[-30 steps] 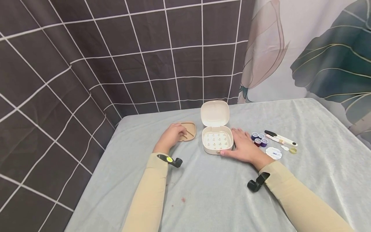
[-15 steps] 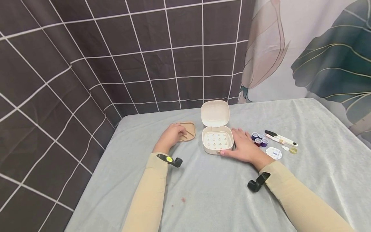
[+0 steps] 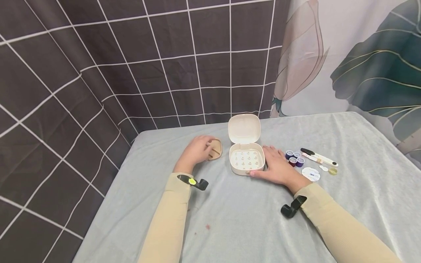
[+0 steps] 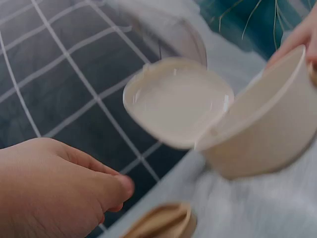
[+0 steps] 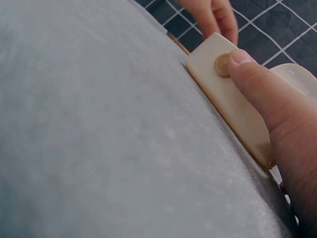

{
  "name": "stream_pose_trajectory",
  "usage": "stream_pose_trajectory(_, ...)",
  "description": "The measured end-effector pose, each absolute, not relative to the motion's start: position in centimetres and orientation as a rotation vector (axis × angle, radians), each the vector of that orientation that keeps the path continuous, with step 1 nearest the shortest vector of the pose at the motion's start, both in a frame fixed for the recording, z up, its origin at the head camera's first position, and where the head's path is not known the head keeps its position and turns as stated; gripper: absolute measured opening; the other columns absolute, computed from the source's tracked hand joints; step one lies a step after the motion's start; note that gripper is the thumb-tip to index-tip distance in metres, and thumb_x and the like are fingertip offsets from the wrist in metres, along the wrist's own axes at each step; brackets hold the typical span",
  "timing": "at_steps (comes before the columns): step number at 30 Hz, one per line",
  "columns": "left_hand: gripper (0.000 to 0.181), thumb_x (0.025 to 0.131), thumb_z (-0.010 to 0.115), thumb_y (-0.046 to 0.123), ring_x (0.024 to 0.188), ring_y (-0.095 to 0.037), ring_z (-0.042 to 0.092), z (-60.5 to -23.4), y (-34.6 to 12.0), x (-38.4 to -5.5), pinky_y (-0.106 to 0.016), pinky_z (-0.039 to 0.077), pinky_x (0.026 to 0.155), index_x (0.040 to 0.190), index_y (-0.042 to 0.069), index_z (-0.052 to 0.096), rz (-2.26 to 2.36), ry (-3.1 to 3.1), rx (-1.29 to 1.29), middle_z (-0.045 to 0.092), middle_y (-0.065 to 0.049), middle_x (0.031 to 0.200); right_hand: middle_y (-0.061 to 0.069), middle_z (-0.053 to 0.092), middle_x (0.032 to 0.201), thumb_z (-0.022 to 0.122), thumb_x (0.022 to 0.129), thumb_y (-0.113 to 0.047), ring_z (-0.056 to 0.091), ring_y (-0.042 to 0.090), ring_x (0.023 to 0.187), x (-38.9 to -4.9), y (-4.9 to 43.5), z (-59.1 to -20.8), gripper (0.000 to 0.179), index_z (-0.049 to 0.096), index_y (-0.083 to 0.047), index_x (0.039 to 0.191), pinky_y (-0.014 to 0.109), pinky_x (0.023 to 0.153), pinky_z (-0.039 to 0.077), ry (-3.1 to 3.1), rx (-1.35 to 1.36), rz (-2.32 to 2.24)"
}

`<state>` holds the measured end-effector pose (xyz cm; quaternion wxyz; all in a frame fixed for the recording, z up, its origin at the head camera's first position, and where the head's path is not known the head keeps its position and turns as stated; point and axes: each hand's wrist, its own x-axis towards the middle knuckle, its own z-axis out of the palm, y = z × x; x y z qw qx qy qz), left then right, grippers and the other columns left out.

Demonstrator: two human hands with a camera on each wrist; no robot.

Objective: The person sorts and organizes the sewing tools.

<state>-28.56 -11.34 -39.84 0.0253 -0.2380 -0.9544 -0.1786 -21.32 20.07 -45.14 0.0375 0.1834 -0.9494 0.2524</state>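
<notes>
In the head view a cream sewing box (image 3: 239, 171) stands with its lid (image 3: 244, 128) raised, and a white insert with rows of small pegs (image 3: 243, 159) lies inside. My right hand (image 3: 275, 165) holds the box by its right side, its thumb beside the round tan button (image 5: 222, 65) on the front. Left of the box is a shallow tan tray (image 3: 216, 153) with a thin divider. Over that tray's left part is my left hand (image 3: 196, 150), thumb and fingertips brought together (image 4: 126, 186); I cannot tell whether something small is between them.
Right of the box several thread spools (image 3: 292, 162) stand in a cluster. Near them lie a white seam-ripper-like tool with a black end (image 3: 323, 158), a white round disc (image 3: 310, 174), a small white piece (image 3: 323, 168) and a yellowish disc (image 3: 333, 171). A grey cloth (image 3: 230, 219) covers the table.
My left hand has lifted and shifted slightly to the right over the tan tray, its fingers drawing up from inside. The right hand and the box have stayed in place.
</notes>
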Motion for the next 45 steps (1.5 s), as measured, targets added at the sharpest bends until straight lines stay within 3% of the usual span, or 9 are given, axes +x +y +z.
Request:
stream_pose_trajectory(4,0.064,0.098,0.063,0.039,0.145,-0.031,0.038,-38.9,-10.5,-27.5,-0.044,0.027,0.121,0.15,0.005,0.047,-0.666,-3.0,-0.81,0.051,-0.012,0.15,0.032,0.038,0.152,0.075,0.078,-0.065,0.024,0.053,0.145,-21.3,19.9,-45.5,0.108,0.035,0.003,0.151,0.071,0.116,0.011,-2.908,0.569,0.799)
stream_pose_trajectory(9,0.1,0.085,0.071,0.06,0.15,-0.03,0.028,-39.1,-9.0,-26.1,-0.045,0.022,0.123,0.158,0.003,0.031,-0.668,-3.086,-0.883,0.038,-0.013,0.16,0.028,0.041,0.151,0.074,0.078,-0.066,0.027,0.052,0.144,-21.3,19.7,-46.0,0.106,0.037,0.0,0.152,0.072,0.115,0.013,-2.902,0.589,0.804)
stream_pose_trajectory(13,0.112,0.079,0.072,0.069,0.153,-0.032,0.021,-40.5,-7.9,-25.5,-0.044,0.014,0.125,0.159,0.004,0.027,-0.575,-3.068,-0.902,0.032,-0.014,0.163,0.027,0.043,0.15,0.075,0.078,-0.065,0.03,0.05,0.143,-21.2,19.9,-46.0,0.104,0.038,-0.001,0.151,0.072,0.114,0.014,-2.885,0.584,0.801)
stream_pose_trajectory(18,0.116,0.075,0.07,0.075,0.155,-0.032,0.012,-42.7,-6.9,-24.7,-0.049,0.003,0.125,0.159,0.007,0.028,-0.534,-3.056,-0.809,0.03,-0.014,0.164,0.027,0.043,0.15,0.075,0.079,-0.064,0.029,0.05,0.144,-21.2,20.0,-45.8,0.104,0.038,0.0,0.151,0.072,0.115,0.014,-2.892,0.586,0.793)
stream_pose_trajectory(27,0.113,0.076,0.066,0.079,0.156,-0.03,0.009,-44.7,-5.9,-23.6,-0.052,-0.001,0.124,0.16,0.014,0.028,-0.652,-3.021,-0.722,0.032,-0.009,0.164,0.026,0.041,0.152,0.073,0.078,-0.068,0.026,0.051,0.144,-21.4,20.0,-45.5,0.106,0.036,-0.001,0.152,0.073,0.114,0.013,-2.908,0.574,0.792)
stream_pose_trajectory(39,0.109,0.079,0.064,0.077,0.156,-0.028,0.011,-45.0,-5.6,-23.7,-0.053,-0.002,0.124,0.16,0.014,0.029,-0.667,-2.979,-0.723,0.032,-0.01,0.164,0.029,0.038,0.154,0.073,0.078,-0.068,0.023,0.052,0.146,-21.5,20.1,-45.2,0.109,0.034,0.001,0.153,0.073,0.115,0.011,-2.928,0.56,0.778)
stream_pose_trajectory(45,0.108,0.079,0.063,0.078,0.155,-0.028,0.012,-45.1,-5.6,-23.7,-0.053,-0.003,0.124,0.16,0.016,0.028,-0.657,-2.961,-0.729,0.033,-0.009,0.163,0.027,0.044,0.15,0.077,0.077,-0.064,0.03,0.053,0.142,-21.4,20.3,-44.4,0.105,0.037,0.001,0.15,0.074,0.112,0.018,-2.935,0.617,0.782)
